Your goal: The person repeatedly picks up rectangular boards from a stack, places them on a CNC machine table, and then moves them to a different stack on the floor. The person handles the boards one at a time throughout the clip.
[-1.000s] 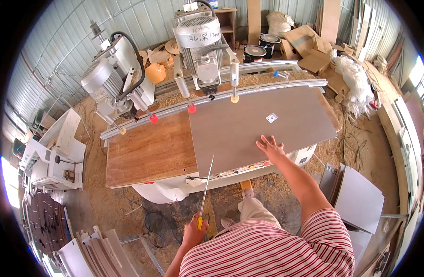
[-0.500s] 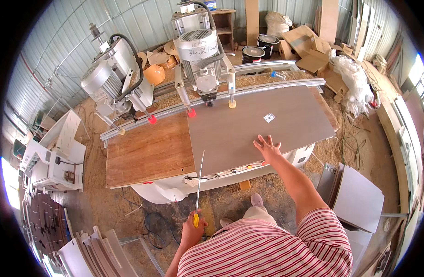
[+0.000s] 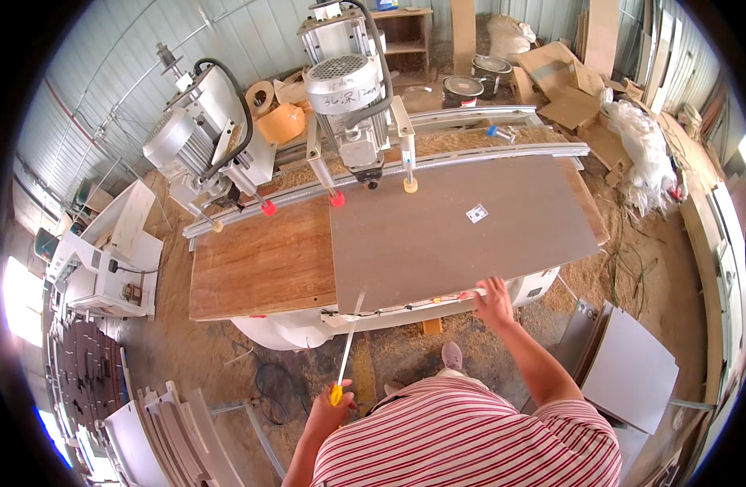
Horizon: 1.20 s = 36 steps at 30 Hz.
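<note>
My left hand (image 3: 331, 415) is closed round the yellow handle of a long, thin metal tool (image 3: 346, 353). The tool's slim shaft points away from me, and its blurred tip overlaps the near left corner of a grey-brown panel (image 3: 438, 243). I cannot tell whether the tip touches it. A small white label (image 3: 476, 213) sits on the panel, which lies flat on a brown wooden table (image 3: 263, 268). My right hand (image 3: 493, 304) is off the panel's surface, fingers apart and holding nothing, just in front of its near edge by a red button (image 3: 464, 295).
Two drilling heads with motors (image 3: 340, 89) (image 3: 178, 142) stand over the table's far side, with padded clamp rods reaching down. Stacked boards (image 3: 633, 365) lean at right; more boards (image 3: 158, 438) stand at lower left. Cables (image 3: 280, 390) lie on the sawdust-strewn floor.
My right hand has lifted off the panel and drawn back toward me past its near edge. The tool in my left hand has shifted slightly toward me, and the view has tilted a little.
</note>
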Motion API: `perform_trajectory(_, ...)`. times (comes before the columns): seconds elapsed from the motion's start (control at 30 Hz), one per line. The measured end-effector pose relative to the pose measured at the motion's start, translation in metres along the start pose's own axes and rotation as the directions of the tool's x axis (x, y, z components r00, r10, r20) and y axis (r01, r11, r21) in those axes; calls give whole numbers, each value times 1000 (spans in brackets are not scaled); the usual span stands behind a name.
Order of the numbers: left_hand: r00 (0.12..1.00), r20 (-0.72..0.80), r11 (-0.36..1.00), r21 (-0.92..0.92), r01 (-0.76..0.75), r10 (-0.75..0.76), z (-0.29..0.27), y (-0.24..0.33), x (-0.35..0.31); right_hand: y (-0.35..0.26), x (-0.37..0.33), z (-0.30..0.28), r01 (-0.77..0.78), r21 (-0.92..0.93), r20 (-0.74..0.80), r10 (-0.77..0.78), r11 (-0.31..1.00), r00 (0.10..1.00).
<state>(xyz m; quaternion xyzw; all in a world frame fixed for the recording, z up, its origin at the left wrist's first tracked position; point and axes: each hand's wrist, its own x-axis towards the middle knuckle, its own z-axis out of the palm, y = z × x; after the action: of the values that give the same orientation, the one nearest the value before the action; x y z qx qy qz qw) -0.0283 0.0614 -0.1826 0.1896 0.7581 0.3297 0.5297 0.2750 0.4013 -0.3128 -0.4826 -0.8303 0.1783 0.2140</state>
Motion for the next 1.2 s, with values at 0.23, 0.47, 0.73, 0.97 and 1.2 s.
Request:
perform_trajectory(0.23, 998, -65, 959, -282, -4, -15, -1, -1, -11, 153, -11, 34, -482, 709, -12, 692, 515, 722)
perform_trajectory(0.47, 991, -131, 912, -406, -57, 4, 9, 18, -5, 194, 26, -13, -318, 938, 307, 767, -141, 564)
perform_trajectory(0.73, 980, -197, 904, -420, -77, -8, 28, 37, 6, 221, 32, -33, -322, 910, 399, 760, -260, 513)
perform_trajectory(0.97, 984, -177, 909, -412, -66, -9, 29, 32, 13, 240, 25, -23, -351, 895, 429, 751, -276, 502)
perform_trajectory(1.2, 995, -103, 936, -349, -44, 9, 23, 39, 24, 126, 21, 14, -445, 836, 534, 664, -322, 523)
